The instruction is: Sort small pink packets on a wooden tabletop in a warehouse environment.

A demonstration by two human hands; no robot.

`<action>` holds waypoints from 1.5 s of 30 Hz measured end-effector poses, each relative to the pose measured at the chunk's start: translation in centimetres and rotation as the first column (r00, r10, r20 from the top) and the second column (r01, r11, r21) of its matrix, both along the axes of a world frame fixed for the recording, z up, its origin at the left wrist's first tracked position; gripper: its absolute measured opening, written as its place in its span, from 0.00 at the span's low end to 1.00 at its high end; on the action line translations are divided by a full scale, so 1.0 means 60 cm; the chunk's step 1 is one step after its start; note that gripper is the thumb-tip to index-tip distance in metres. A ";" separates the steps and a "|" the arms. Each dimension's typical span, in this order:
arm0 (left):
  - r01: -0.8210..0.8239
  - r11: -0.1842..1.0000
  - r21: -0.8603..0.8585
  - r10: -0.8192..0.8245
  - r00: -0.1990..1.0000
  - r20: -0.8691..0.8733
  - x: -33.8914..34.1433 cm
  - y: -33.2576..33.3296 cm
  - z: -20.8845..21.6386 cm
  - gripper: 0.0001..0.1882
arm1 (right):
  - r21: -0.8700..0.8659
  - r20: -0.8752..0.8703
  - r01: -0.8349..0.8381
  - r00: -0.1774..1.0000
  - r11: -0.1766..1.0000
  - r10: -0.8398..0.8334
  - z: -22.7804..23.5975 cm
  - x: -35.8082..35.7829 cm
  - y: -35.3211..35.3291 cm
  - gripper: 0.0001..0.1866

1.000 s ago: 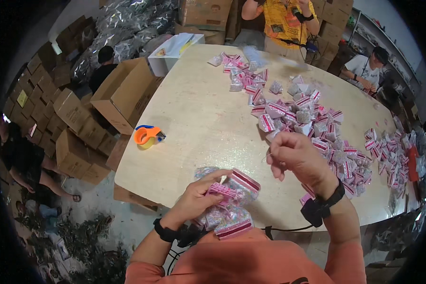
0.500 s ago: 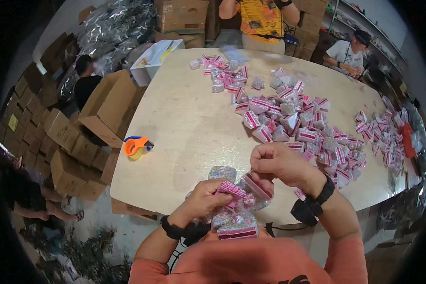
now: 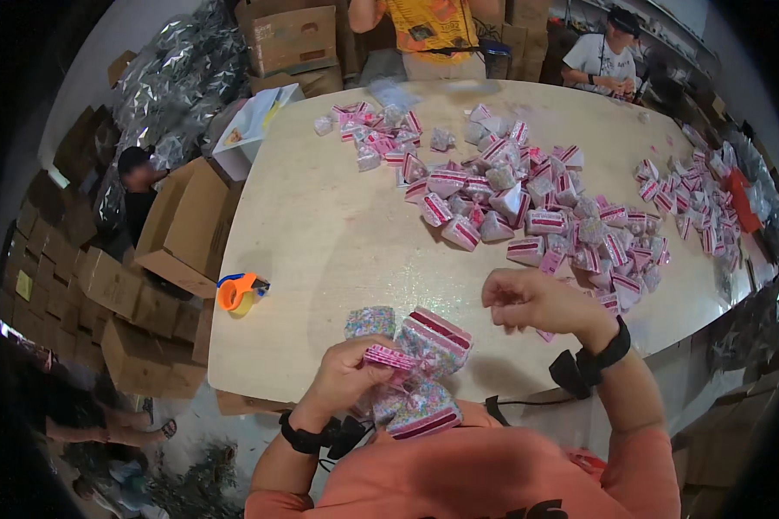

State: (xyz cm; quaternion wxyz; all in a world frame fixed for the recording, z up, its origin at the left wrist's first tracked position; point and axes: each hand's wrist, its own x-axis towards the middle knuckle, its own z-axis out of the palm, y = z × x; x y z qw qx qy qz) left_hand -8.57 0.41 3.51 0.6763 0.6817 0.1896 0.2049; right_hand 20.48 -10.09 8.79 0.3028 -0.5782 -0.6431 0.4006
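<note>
My left hand [image 3: 348,377] is closed round a small stack of pink printed cards [image 3: 388,356], pinched between thumb and fingers. Under and beside it, at the near table edge, lie clear bags of multicoloured beads: one bag [image 3: 438,342] has its red-striped top at the upper right, a second bag [image 3: 424,412] lies closest to me, and another [image 3: 370,322] sits just beyond the hand. My right hand [image 3: 541,303] hovers over the table to the right of these bags. Its fingers are loosely bent and apart, with nothing visible in them.
A large heap of filled pouches with pink-and-red tops [image 3: 528,203] covers the table's middle and right. An orange tape dispenser [image 3: 241,292] sits at the left edge. Open cardboard boxes [image 3: 186,229] stand left of the table. Co-workers [image 3: 604,59] are across the table and at left.
My right hand has let go of the bag's top edge and moved up and right, away from it. That bag now lies flatter beside my left hand, which still holds the cards.
</note>
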 end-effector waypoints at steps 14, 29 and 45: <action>0.042 0.993 -0.114 -0.049 0.997 -0.056 0.034 -0.012 -0.006 0.11 | -0.031 -0.044 -0.014 0.999 0.999 0.012 -0.023 -0.124 0.039 0.09; -0.095 0.757 -0.647 0.033 0.994 -0.106 0.097 -0.025 -0.046 0.13 | 0.074 -0.118 0.341 0.936 0.937 -0.331 0.053 -0.081 -0.022 0.05; -0.006 0.775 -0.632 -0.079 0.991 -0.106 0.144 -0.049 -0.058 0.12 | 0.150 -0.001 0.410 0.910 0.900 -0.415 0.035 -0.081 -0.044 0.03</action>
